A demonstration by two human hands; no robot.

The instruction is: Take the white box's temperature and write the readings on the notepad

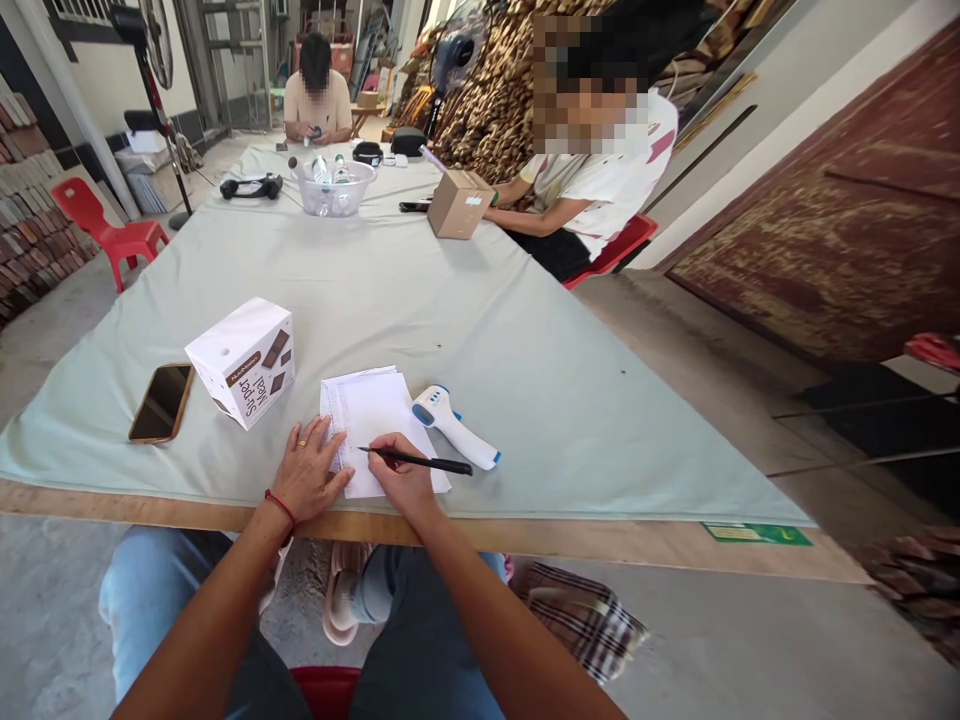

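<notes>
My right hand (405,480) grips a black pen (442,464), its tip at the sheets of white paper (379,405) in front of me. Lines of small writing run down the left side of the top sheet, too fine to read. My left hand (309,468) lies flat with fingers spread, its fingertips on the paper's left edge. Touching the paper's right side is a white and blue infrared thermometer (457,428). Beyond my left hand stands a white box (244,362) with brown print, and a phone (161,403) lies left of it.
Farther along the cloth-covered table (525,400) are a clear plastic basin (334,190) with bottles, a black headset-like item (251,187) and a cardboard box (459,205). One person sits at the right side, another at the far end. A red chair (112,230) stands left.
</notes>
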